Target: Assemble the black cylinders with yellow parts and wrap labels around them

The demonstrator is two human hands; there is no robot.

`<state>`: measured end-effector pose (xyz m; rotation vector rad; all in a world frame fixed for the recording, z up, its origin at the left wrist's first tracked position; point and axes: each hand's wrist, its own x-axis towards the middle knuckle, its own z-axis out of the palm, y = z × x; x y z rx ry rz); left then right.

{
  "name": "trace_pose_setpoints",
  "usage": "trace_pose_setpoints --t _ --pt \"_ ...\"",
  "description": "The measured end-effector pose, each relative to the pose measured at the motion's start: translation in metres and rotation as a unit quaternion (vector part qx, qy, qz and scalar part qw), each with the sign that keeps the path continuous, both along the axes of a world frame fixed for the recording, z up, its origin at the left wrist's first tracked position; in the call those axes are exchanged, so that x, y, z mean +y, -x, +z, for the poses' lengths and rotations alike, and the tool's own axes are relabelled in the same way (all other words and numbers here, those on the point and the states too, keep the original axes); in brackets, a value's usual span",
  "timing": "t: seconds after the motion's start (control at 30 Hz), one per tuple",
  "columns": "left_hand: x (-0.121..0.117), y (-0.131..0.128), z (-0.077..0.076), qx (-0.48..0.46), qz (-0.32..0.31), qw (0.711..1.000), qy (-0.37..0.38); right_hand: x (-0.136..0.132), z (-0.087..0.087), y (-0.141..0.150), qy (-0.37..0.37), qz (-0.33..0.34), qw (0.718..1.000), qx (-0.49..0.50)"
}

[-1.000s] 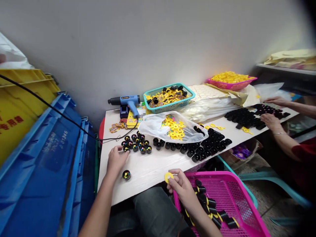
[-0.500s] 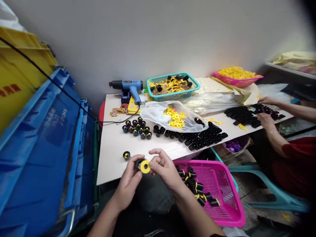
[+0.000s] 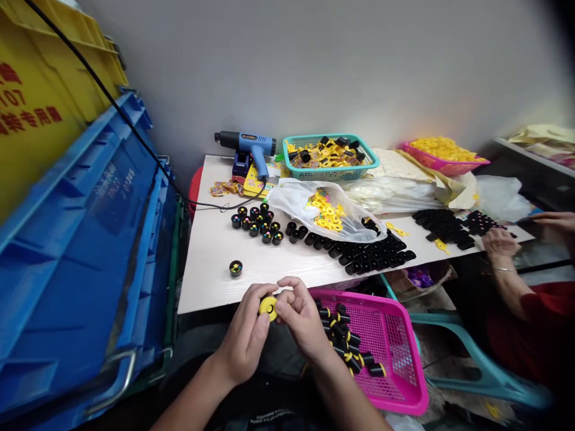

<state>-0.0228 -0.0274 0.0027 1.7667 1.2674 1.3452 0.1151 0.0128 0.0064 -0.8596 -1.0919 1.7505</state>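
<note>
In front of my body my left hand (image 3: 245,329) is closed around a small black cup, which my fingers now hide almost fully. A round yellow cap (image 3: 268,307) with a ring-shaped centre sits over the cup's mouth, facing me. The thumb and fingers of my right hand (image 3: 299,314) pinch the cap's right edge. Just beyond my hands, a single black cup (image 3: 235,268) with coloured bits inside stands on the table (image 3: 202,281). Farther back is a cluster of similar filled cups (image 3: 257,225).
Black cylinders (image 3: 359,257) line the table's front edge beside a plastic bag (image 3: 291,200) of yellow parts. A heat gun (image 3: 254,146) and a teal basket (image 3: 332,173) stand behind. A pink basket (image 3: 390,335) holds capped cylinders. A co-worker's hand (image 3: 501,245) works at right.
The yellow cap has moved from beside the cup's opening to over it, covering the coloured bits. The view has shifted slightly. The co-worker's hands have moved to the right.
</note>
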Motion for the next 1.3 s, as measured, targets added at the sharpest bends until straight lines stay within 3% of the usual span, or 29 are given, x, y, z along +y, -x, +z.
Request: trace_pose_setpoints --t 0.2,0.27,0.4,0.5,0.57,0.77,0.9,0.97,1.03,1.17,1.3 --pt "-0.002 -0.001 -0.018 0.064 0.042 0.990 -0.119 0.002 0.006 0.002 0.028 0.124 0.991 0.031" --pt "-0.002 -0.004 -0.018 0.050 0.033 0.989 -0.134 0.001 0.009 0.005 0.038 0.117 0.992 0.034" --pt "0.002 -0.011 -0.013 -0.054 -0.002 0.993 -0.108 -0.001 0.010 0.008 0.037 0.089 0.994 0.043" --pt "0.008 -0.014 -0.013 -0.183 -0.018 0.978 -0.101 0.001 0.008 0.001 0.068 0.140 0.981 0.115" --pt "0.011 -0.013 -0.014 -0.219 -0.025 0.970 -0.104 0.002 0.006 -0.004 0.090 0.175 0.968 0.154" --pt "0.013 -0.011 -0.014 -0.160 -0.065 0.978 -0.114 0.001 0.003 -0.007 -0.044 0.126 0.991 -0.005" --pt "0.010 -0.018 -0.009 -0.246 -0.057 0.962 -0.102 -0.006 0.003 -0.002 -0.069 0.082 0.994 -0.026" --pt "0.008 -0.019 -0.008 -0.265 -0.050 0.957 -0.104 -0.006 0.002 -0.006 -0.082 0.097 0.991 -0.032" --pt "0.005 -0.018 -0.007 -0.243 -0.050 0.958 -0.145 -0.003 -0.001 -0.014 -0.063 0.166 0.984 -0.005" --pt "-0.001 -0.014 -0.005 -0.110 -0.072 0.962 -0.240 0.003 -0.007 -0.027 0.072 0.280 0.947 0.142" --pt "0.001 -0.013 0.001 -0.023 -0.049 0.955 -0.293 0.006 -0.008 -0.026 0.062 0.315 0.928 0.191"
